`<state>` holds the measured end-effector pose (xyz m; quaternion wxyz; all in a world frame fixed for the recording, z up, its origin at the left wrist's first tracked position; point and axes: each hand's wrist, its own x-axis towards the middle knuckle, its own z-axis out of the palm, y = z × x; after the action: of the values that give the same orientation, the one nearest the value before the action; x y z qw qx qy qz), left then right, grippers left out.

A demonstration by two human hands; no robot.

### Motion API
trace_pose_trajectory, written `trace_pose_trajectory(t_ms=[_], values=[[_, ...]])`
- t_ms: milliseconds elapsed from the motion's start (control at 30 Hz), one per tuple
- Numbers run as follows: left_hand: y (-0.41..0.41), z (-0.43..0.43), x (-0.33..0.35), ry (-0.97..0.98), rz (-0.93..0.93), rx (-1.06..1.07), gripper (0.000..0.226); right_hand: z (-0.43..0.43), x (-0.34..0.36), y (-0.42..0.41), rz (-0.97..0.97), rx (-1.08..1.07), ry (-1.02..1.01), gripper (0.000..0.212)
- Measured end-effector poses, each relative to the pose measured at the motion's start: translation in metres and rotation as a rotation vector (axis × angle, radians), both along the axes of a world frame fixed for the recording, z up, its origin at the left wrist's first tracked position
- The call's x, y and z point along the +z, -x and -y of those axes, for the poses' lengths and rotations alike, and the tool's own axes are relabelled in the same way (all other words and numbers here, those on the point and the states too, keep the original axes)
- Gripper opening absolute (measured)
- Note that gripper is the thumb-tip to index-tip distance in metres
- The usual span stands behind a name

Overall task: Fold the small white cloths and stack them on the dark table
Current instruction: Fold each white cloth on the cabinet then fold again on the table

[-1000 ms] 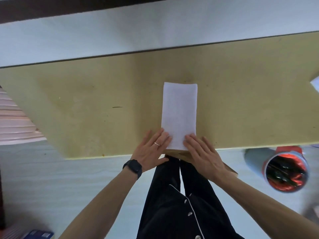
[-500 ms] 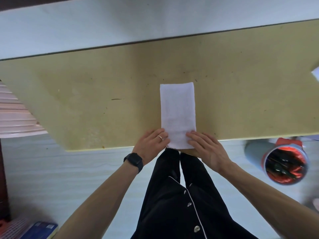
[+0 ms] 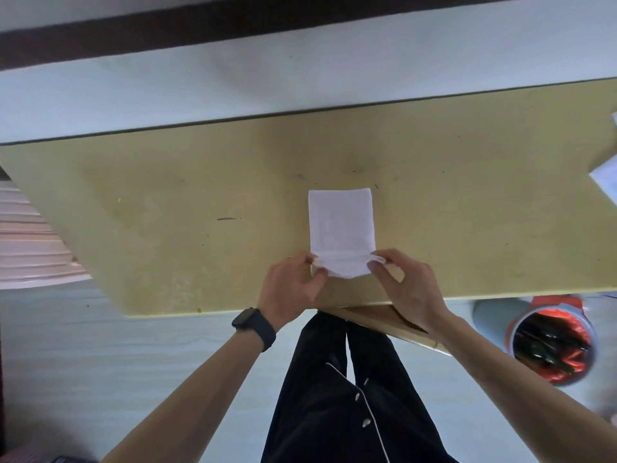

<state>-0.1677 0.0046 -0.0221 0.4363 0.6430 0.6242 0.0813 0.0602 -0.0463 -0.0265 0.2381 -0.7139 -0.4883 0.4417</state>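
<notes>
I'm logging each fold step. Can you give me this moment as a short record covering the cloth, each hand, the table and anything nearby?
cloth: cloth, white, a narrow rectangle lying lengthwise away from the person, near end raised off the table
left hand: left hand pinches the near left corner
right hand: right hand pinches the near right corner
table: table, yellowish top, cloth near its front edge
stack: none visible; a white item at the right edge is cut off
other: watch on left wrist; bin with red liner on the floor, right

No words, labels or numbers can be read, not even on the white cloth (image 3: 340, 225).
</notes>
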Motion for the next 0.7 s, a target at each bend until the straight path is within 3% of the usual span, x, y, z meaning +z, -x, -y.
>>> trace_pose_trajectory(t_ms=[100, 200, 400, 700], values=[[-0.01, -0.034, 0.0, 0.174, 0.188, 0.255, 0.013, -0.041, 0.002, 0.004, -0.121, -0.206, 0.073, 0.004], [-0.019, -0.065, -0.01, 0.278, 0.258, 0.369, 0.018, -0.074, -0.007, 0.009, -0.128, -0.281, 0.136, 0.005], [-0.035, -0.092, -0.032, 0.272, 0.108, 0.378, 0.025, -0.102, -0.032, 0.017, -0.046, -0.361, 0.176, 0.021], [-0.042, -0.1, -0.04, 0.224, -0.005, 0.373, 0.031, -0.109, -0.04, 0.02, 0.18, -0.329, 0.23, 0.027]])
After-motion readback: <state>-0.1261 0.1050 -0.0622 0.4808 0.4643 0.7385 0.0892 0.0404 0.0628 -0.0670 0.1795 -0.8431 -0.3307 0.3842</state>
